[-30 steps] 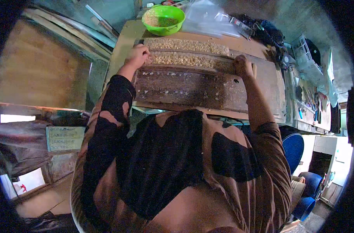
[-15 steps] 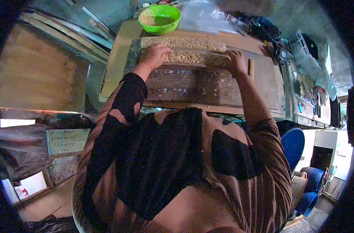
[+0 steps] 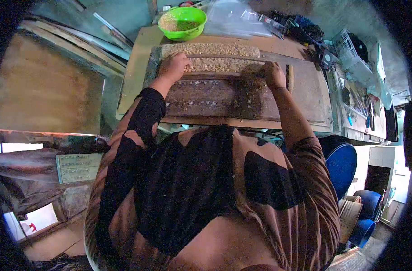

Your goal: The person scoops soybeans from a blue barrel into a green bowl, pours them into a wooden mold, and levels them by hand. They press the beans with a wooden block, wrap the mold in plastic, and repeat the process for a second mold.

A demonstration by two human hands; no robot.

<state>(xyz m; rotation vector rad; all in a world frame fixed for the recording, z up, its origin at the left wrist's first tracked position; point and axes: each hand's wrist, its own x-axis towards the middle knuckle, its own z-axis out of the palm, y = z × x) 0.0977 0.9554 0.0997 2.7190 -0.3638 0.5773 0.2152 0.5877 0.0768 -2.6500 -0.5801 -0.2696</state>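
Fingertips of the right hand [image 3: 273,74] out of sight over the wooden board [image 3: 215,97] edge.

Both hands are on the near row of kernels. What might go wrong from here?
1. The left hand and right hand sit at the ends of the near row of kernels; loose ones dot the dark board, so more may scatter.
2. The green bowl stands close behind the far row; a forward push might nudge it.
3. The small stick beside the right hand might get knocked aside.
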